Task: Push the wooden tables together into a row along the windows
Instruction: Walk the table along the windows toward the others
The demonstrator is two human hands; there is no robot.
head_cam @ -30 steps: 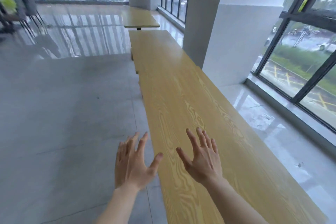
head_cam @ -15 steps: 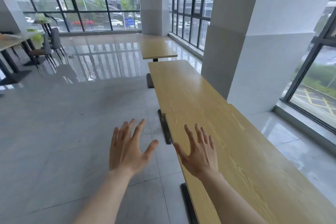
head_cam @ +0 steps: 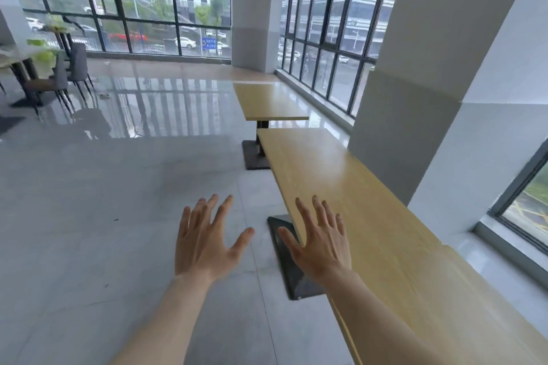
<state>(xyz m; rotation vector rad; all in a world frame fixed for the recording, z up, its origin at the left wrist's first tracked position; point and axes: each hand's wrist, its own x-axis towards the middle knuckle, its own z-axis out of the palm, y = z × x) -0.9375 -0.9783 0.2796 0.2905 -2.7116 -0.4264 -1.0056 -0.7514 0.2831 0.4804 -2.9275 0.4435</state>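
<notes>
A long run of light wooden tables (head_cam: 370,216) stretches along the right side, beside the pillar and windows, with their tops flush end to end. One more wooden table (head_cam: 267,101) stands apart farther ahead, separated by a small gap and shifted slightly left. My left hand (head_cam: 204,243) hovers open over the floor, fingers spread, holding nothing. My right hand (head_cam: 321,241) is open too, spread above the near table's left edge. I cannot tell whether it touches the tabletop.
A wide white pillar (head_cam: 430,92) stands close behind the table row. Dark table bases (head_cam: 292,264) sit on the grey tile floor (head_cam: 103,216). Chairs (head_cam: 68,74) and another table stand at the far left by a plant. Windows (head_cam: 326,38) line the back and right.
My view has lifted and moved forward along the row, bringing the separate far table closer. Both hands stay open and spread, with the left drifting out over the floor.
</notes>
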